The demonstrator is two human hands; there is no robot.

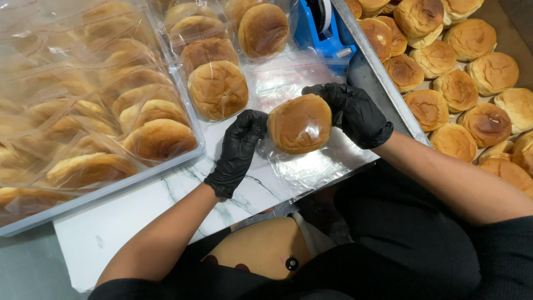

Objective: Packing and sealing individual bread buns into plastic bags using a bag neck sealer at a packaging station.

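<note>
Marble counter: our left grip and right grip clasp a bun over its clear bag; bagged buns done, loose buns left

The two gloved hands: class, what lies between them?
In the head view, a bun in a clear bag lies between the left hand and right hand; both grip it.

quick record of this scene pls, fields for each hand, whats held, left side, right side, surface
left hand: black-gloved left hand, touching the bun's left edge
right hand: black-gloved right hand, gripping the bun's right side
held: round golden-brown bun in a clear plastic bag
left side: clear plastic bin of bagged buns
right side: metal tray of unbagged buns
behind: blue tape dispenser
surface: white marble-patterned board
</note>
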